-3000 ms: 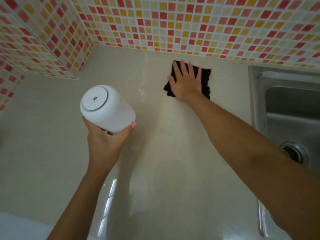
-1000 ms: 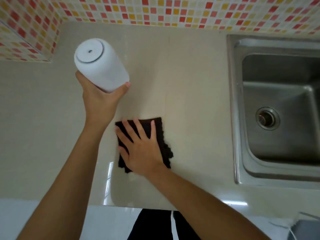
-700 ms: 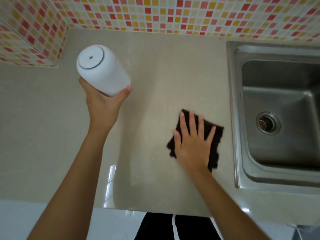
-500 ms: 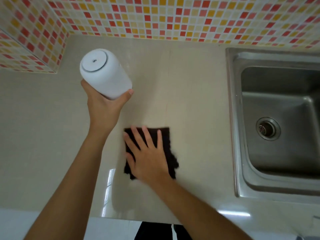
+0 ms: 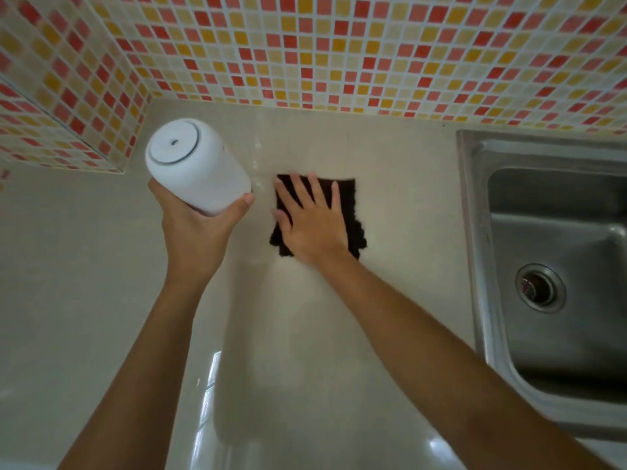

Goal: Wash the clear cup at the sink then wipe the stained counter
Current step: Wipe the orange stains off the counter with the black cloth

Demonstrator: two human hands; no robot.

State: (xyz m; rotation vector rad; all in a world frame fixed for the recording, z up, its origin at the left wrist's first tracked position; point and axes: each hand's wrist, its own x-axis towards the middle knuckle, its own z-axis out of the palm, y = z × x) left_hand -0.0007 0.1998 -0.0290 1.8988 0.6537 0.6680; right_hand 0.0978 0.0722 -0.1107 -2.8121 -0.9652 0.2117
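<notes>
Beige and glossy, the desk (image 5: 390,171) carries a dark cloth (image 5: 349,212) lying flat on it, about midway between the tiled corner and the sink (image 5: 475,232). The right hand (image 5: 314,225) lies palm down on the cloth, its fingers (image 5: 334,198) straight and spread, pointing toward the back wall; the cloth's dark edges show past the fingertips and along the hand's right side. The right forearm runs back from it to the lower right of the view.

Just left of the cloth, raised off the desk, the left hand (image 5: 195,228) grips a white container (image 5: 196,164) from below, thumb and fingers curled round its lower part. The container tilts so that its flat round top, marked with a ring and a small central hole, faces the camera. It looks opaque white rather than clear, though motion blur makes that hard to judge.

A faint pale streak shows on the desk between the container and the cloth. To the right, the steel sink is set into the desk, with a round drain (image 5: 540,288) in its basin. Small red, orange and cream mosaic tiles (image 5: 339,49) cover the back wall and turn the corner onto the left wall.
</notes>
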